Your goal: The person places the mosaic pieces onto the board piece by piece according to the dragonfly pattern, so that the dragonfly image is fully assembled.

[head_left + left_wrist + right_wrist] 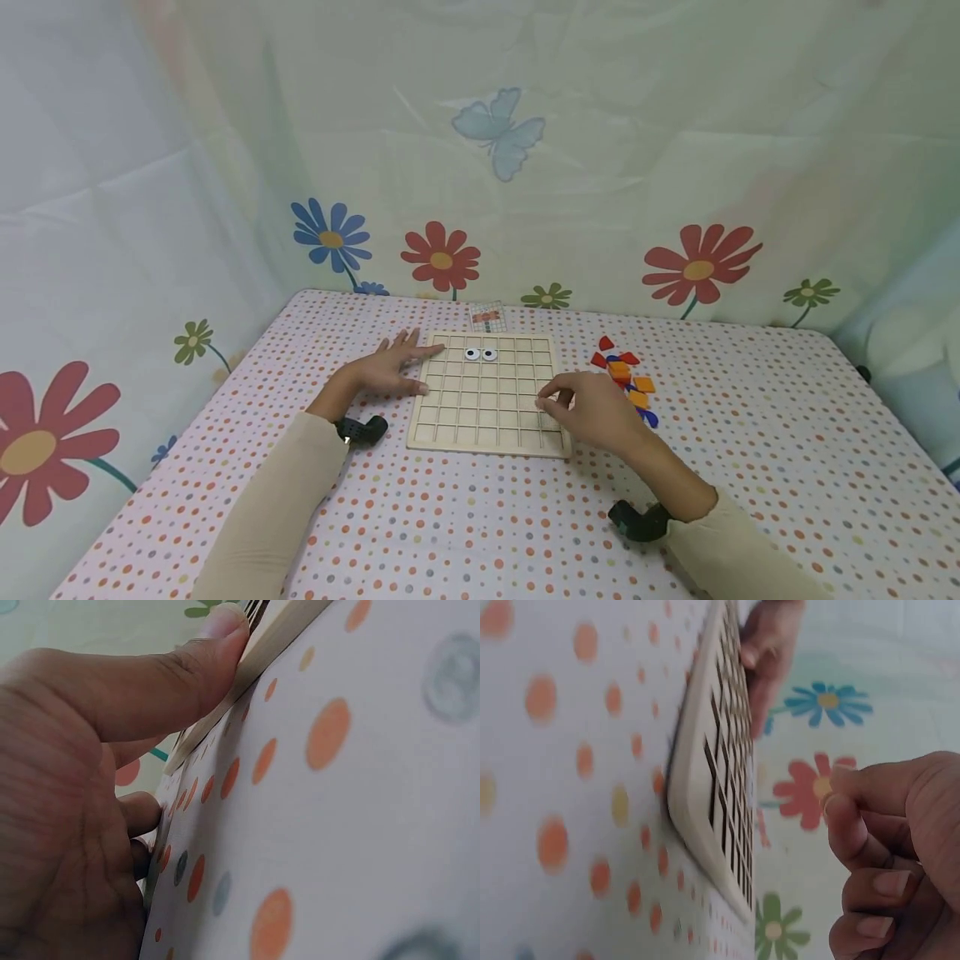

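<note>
A pale wooden grid board [484,450] lies on the table, with two white eye tiles [481,354] side by side in its upper rows. My left hand [386,371] is spread at its left edge, thumb and index finger resting on the frame. In the left wrist view, the left thumb [172,690] touches the board's rim. Over the board's right side hovers my right hand [592,408], its thumb and index fingertips together. The right wrist view shows no piece between these fingertips [847,780], and the other fingers are curled.
Right of the board lies a loose group of red, orange and blue pieces [643,384], partly behind the right hand. A small printed grid card [487,317] sits behind the board. Flowered curtain [585,208] encloses the dotted tablecloth [450,525].
</note>
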### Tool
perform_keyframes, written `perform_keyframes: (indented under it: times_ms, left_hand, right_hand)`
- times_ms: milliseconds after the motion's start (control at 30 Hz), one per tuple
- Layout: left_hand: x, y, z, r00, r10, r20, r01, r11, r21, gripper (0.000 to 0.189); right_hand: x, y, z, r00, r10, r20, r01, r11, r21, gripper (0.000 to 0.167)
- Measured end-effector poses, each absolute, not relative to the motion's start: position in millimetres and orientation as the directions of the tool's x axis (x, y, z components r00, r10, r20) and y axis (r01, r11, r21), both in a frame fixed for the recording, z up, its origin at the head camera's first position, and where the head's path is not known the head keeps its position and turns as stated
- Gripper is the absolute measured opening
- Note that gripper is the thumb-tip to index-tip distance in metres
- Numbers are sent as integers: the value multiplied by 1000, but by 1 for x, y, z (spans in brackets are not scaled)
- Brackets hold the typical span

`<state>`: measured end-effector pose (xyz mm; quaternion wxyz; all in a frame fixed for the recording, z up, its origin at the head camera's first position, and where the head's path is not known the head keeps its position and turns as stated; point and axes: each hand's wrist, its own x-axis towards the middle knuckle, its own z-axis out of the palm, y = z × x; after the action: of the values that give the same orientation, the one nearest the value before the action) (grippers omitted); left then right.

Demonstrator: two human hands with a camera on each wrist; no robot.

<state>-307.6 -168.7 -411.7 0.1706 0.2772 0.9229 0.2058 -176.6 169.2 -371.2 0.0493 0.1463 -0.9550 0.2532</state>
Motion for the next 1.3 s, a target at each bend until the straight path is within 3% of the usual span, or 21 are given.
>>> perform_keyframes:
  times_ms: [367,700,1300]
  left_hand:
    - [-307,-168,-413,-795,568,-215,427,774,468,81]
    - [-307,-173,-414,-792,576,-202,439,768,467,82]
    - [-308,-168,-409,-792,572,-213,436,775,456,81]
  right_hand:
    - [-204,239,-374,-990,-131,54,-141,879,-456,18]
    - [-217,262,-386,-994,72,-77,96,915,-392,40]
    - [-232,268,-387,-984,123,-130,161,927,-339,52]
